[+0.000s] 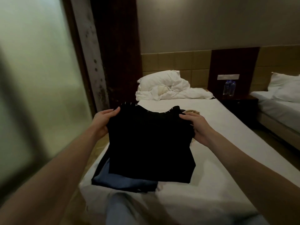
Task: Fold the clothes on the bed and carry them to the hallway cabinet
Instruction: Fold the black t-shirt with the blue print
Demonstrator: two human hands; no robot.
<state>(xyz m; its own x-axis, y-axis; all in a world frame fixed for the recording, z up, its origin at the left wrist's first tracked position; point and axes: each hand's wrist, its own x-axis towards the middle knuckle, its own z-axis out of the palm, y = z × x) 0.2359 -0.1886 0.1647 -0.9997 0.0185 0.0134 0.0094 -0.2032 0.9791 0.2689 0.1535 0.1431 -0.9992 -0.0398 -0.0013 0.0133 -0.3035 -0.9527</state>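
Two bare hands on one folded black cloth garment (150,143), lifted just above the white-sheeted bed (203,143). Left hand (103,121) at the garment's left edge, fingers (113,111) curled round it; right hand (197,125) at the right edge, fingers (186,116) pinching the cloth. Beneath, on the mattress near its foot, a folded blue garment (123,181). Farther up, a crumpled white duvet (175,93) and white pillow (155,80) against a tan padded headboard (175,62). Right of that, a dark wooden nightstand (240,101) bearing blue-capped water bottles (229,87), then a second white bed (279,108). Left, a frosted glass panel (40,78).
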